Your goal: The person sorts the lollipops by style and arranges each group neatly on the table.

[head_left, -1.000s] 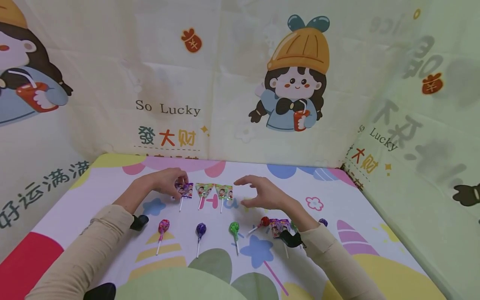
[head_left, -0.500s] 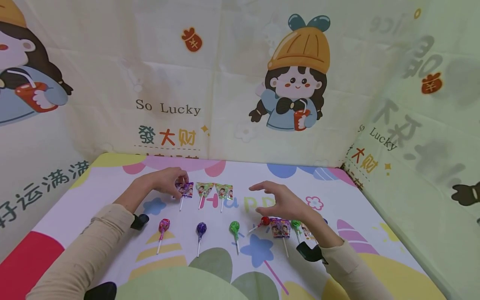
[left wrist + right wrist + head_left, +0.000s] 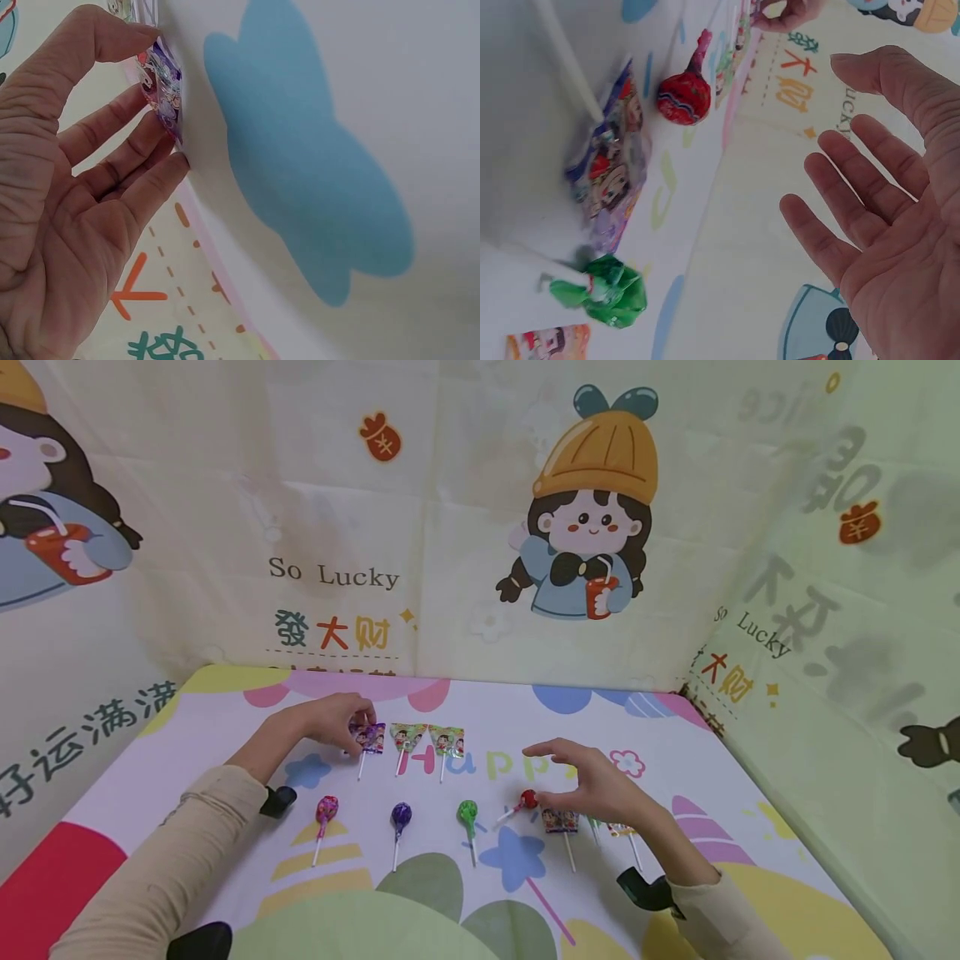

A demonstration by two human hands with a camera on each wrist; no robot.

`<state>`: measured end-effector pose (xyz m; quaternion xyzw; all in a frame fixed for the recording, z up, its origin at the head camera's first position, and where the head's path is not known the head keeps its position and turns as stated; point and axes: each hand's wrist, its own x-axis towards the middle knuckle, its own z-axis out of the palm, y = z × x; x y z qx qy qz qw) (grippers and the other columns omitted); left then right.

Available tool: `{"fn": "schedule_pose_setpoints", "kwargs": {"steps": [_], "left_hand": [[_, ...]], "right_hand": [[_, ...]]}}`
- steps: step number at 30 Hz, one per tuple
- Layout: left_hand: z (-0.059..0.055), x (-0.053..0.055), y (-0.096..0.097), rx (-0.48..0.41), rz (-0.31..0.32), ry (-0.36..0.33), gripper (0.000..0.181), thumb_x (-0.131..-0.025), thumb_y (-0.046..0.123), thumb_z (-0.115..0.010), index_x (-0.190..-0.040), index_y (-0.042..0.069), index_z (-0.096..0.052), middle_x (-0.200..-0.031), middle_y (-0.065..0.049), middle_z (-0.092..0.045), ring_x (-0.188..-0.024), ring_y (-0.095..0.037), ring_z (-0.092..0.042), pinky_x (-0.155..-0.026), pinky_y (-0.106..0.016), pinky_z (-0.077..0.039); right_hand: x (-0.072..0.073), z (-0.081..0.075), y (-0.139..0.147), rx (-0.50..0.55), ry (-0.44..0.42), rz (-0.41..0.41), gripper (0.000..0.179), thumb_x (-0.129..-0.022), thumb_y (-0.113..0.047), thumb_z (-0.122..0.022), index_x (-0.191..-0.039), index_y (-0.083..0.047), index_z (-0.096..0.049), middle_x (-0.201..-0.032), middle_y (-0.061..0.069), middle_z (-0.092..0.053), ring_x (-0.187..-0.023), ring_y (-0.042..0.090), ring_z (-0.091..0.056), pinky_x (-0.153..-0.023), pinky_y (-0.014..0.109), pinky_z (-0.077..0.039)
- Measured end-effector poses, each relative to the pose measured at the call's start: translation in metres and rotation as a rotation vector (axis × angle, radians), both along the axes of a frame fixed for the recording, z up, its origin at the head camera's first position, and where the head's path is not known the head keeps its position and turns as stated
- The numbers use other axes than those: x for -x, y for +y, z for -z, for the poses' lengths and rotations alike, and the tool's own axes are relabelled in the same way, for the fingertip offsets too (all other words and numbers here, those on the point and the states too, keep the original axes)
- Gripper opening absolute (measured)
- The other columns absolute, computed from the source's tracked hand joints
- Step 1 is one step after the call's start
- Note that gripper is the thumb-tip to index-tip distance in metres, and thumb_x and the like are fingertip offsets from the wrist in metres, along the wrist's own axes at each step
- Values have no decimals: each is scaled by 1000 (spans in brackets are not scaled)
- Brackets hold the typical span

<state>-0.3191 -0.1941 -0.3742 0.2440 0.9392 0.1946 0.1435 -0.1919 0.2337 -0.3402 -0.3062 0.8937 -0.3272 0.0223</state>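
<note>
My left hand (image 3: 333, 720) holds a flat purple-wrapped lollipop (image 3: 373, 739) at the left of the back row. In the left wrist view, thumb and fingertips sit at opposite edges of its wrapper. Beside it lie two flat green-wrapped lollipops (image 3: 408, 737), sticks toward me. Over the right side of the table, my right hand (image 3: 603, 787) has its fingers spread and nothing in them. Below it are a round red lollipop (image 3: 684, 99), another flat purple-wrapped lollipop (image 3: 613, 161), a round green lollipop (image 3: 616, 291) and an orange-wrapped one (image 3: 549, 343), partly hidden in the head view.
In the front row lie round lollipops in pink (image 3: 327, 810), dark purple (image 3: 401, 815) and green (image 3: 467, 814), spaced apart. A colourful printed cloth (image 3: 337, 910) covers the table. Printed cloth walls (image 3: 457, 527) stand behind and at both sides.
My right hand has moved right and toward me, away from the flat green-wrapped lollipops, to above the right-hand group. My left hand has stayed at the purple-wrapped lollipop.
</note>
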Motion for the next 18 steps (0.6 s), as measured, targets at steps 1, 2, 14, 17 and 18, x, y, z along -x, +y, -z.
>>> {"fn": "schedule_pose_setpoints", "kwargs": {"steps": [1,2,14,17,18], "left_hand": [[0,0,0,0,-4,0,52,-76,22,-90,-118,8,-63,-110,-8,-61,-99,-25,-56,-92,-44,-53],[0,0,0,0,-2,2,52,-76,22,-90,-118,8,-63,-110,-8,-61,-99,-25,-56,-92,-44,-53],[0,-2,1,5,-13,-5,53,-77,23,-90,-119,9,-62,-111,-7,-61,-99,-24,-55,-92,-43,-53],[-2,-2,2,10,-11,-7,53,-76,23,-90,-119,8,-62,-111,-8,-61,-99,-25,-55,-92,-44,-53],[-3,-2,2,11,-12,-8,53,-76,23,-90,-119,9,-62,-111,-8,-61,-99,-25,-55,-91,-44,-53]], "right_hand": [[-1,1,2,-1,-4,0,54,-88,-20,-82,-138,-19,-61,-140,3,-62,-132,34,-55,-106,61,-44],[-2,2,4,-4,-5,1,54,-88,-21,-82,-138,-19,-60,-140,3,-62,-132,34,-55,-106,61,-44],[-12,14,28,-71,22,-15,56,-88,-20,-82,-139,-11,-59,-136,9,-65,-131,32,-57,-104,59,-45],[-14,17,32,-86,3,-11,57,-87,-19,-82,-139,-10,-59,-135,11,-66,-130,32,-58,-104,60,-45],[-14,19,34,-89,-10,-10,57,-87,-19,-82,-139,-9,-59,-135,11,-65,-130,32,-58,-105,60,-45]]}}
